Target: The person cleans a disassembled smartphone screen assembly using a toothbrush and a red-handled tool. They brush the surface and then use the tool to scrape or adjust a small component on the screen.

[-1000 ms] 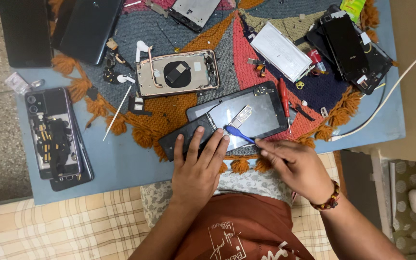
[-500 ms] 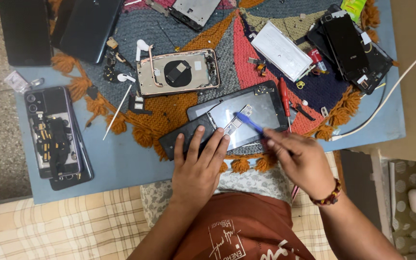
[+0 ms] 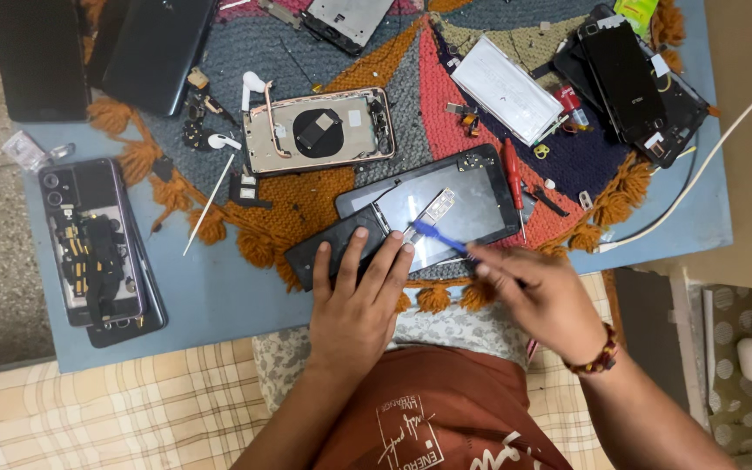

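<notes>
At the near edge of the blue table [image 3: 219, 300], on the fringed woven mat [image 3: 324, 196], lies a dark phone [image 3: 411, 218] with its glass screen panel lifted partly clear of the body. The left hand [image 3: 354, 305] lies flat and open on the phone's left end, fingers [image 3: 350, 252] spread and pressing down on it, gripping nothing. The right hand [image 3: 541, 292] is closed in a pinch on a blue pry tool [image 3: 439, 236]; the tool's tip touches the screen panel near its middle. The right hand is blurred, so the exact finger placement cannot be told. A beaded bracelet [image 3: 598, 357] sits on the right wrist.

Just behind the phone, a rose-gold phone housing [image 3: 319, 130] lies open side up, with a round dark coil at its centre. A red-handled screwdriver [image 3: 512, 178] lies just beside the phone's right end. A white stick tool [image 3: 209, 204] lies at a slant across the mat's left fringe. Two white earbuds [image 3: 250, 84] lie near the housing's left end. At the table's left side, well apart from the hands, an opened phone [image 3: 97, 244] shows its internal boards. Behind the screwdriver lies a white rectangular panel [image 3: 506, 87], and at the far right corner a stack of black phone parts [image 3: 633, 78]. A white cable [image 3: 698, 170] curves off the right edge.
</notes>
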